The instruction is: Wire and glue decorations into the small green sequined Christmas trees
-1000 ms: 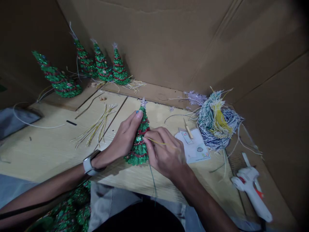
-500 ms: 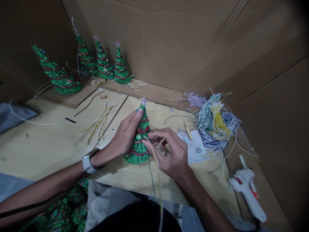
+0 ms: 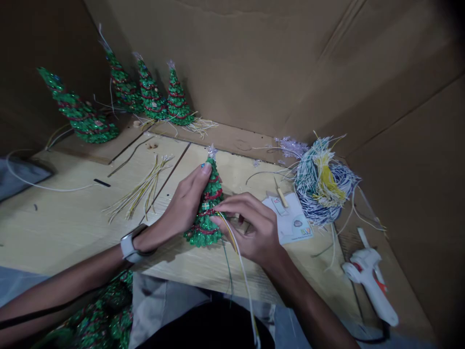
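Note:
A small green Christmas tree (image 3: 206,225) with red garlands and a clear star on top stands tilted slightly in front of me. My left hand (image 3: 187,196) is closed around its left side, thumb near the top. Between the thumb and fingers of my right hand (image 3: 252,225) are white and yellow wires (image 3: 238,249), pinched against the tree's right side at mid-height. Their long ends hang down over the near table edge. A thin green wire (image 3: 228,266) trails below the tree.
Several finished-looking trees (image 3: 178,104) stand at the back left. Cut wires (image 3: 143,189) lie left of my hands. To the right are a wire bundle (image 3: 323,184), an awl (image 3: 281,194) on a printed card (image 3: 298,225), clear stars (image 3: 290,146) and a glue gun (image 3: 370,281). More trees (image 3: 94,320) sit at lower left.
The hanging ends of the white and yellow wires have swung to the right. My right fingers have shifted slightly at the tree, and the whole view has moved a little.

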The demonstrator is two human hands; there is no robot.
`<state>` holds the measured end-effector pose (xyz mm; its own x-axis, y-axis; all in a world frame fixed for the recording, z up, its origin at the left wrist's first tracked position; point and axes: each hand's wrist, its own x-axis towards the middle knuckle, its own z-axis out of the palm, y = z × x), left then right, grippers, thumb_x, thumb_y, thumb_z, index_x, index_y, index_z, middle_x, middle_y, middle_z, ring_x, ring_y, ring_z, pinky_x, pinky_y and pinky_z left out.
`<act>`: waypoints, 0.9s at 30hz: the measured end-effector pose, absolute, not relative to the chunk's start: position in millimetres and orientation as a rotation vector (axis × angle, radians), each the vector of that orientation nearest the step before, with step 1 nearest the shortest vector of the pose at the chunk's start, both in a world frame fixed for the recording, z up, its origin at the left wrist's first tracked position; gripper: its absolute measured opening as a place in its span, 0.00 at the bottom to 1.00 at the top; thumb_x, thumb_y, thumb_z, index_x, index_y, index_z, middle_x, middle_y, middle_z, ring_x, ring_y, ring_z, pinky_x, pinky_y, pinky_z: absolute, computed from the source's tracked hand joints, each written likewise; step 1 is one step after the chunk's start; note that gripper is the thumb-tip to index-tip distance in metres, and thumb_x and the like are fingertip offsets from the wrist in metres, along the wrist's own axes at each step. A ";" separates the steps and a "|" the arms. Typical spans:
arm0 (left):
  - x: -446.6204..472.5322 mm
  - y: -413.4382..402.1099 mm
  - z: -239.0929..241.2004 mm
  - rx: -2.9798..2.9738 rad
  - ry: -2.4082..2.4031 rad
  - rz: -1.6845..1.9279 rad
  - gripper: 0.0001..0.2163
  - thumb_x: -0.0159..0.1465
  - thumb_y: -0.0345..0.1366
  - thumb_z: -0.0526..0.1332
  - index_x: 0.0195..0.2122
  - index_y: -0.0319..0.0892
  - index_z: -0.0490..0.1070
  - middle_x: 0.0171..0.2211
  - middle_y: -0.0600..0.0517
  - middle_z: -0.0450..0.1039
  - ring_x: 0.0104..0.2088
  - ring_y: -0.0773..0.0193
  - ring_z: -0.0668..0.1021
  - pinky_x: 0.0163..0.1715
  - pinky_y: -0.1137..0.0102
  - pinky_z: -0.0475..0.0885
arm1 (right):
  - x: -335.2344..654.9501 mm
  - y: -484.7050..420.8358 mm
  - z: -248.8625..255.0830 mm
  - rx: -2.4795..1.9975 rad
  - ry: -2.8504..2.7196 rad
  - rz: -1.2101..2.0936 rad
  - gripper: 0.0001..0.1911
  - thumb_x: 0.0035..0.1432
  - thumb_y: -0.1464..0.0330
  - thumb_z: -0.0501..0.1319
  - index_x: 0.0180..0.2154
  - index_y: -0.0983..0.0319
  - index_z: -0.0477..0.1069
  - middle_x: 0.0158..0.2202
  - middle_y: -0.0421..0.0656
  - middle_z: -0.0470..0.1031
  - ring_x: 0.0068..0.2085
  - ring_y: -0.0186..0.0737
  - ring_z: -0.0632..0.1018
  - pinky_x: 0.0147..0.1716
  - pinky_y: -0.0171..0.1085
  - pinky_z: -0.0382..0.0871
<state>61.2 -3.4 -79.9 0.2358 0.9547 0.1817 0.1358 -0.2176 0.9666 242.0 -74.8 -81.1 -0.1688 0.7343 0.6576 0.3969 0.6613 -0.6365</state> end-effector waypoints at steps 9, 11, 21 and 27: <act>60.3 -3.4 -82.2 1.539 1.041 1.084 0.26 0.79 0.62 0.51 0.38 0.45 0.73 0.33 0.51 0.74 0.33 0.60 0.73 0.35 0.61 0.69 | 243.9 -76.4 -80.7 -0.905 -1.834 0.202 0.08 0.69 0.76 0.71 0.49 0.61 0.82 0.44 0.44 0.86 0.45 0.37 0.86 0.47 0.39 0.84; 60.5 -4.3 -82.8 1.546 1.042 1.081 0.27 0.78 0.63 0.51 0.38 0.45 0.73 0.33 0.51 0.75 0.33 0.59 0.74 0.35 0.61 0.70 | 244.6 -75.8 -81.1 -0.912 -1.848 0.164 0.09 0.70 0.77 0.70 0.49 0.60 0.82 0.44 0.43 0.86 0.46 0.37 0.85 0.48 0.40 0.84; 61.3 -9.4 -81.1 1.562 1.028 1.093 0.24 0.79 0.60 0.52 0.38 0.46 0.72 0.33 0.51 0.74 0.34 0.58 0.73 0.35 0.61 0.69 | 242.6 -76.8 -83.7 -0.941 -1.866 0.116 0.10 0.72 0.75 0.68 0.51 0.58 0.81 0.44 0.43 0.85 0.47 0.40 0.85 0.47 0.42 0.84; 63.0 -14.7 -78.8 1.540 0.999 1.079 0.24 0.79 0.60 0.53 0.38 0.46 0.71 0.34 0.52 0.73 0.34 0.61 0.72 0.37 0.62 0.69 | 244.1 -76.0 -87.6 -0.941 -1.908 0.090 0.11 0.72 0.75 0.68 0.53 0.58 0.81 0.47 0.45 0.86 0.48 0.42 0.86 0.49 0.44 0.85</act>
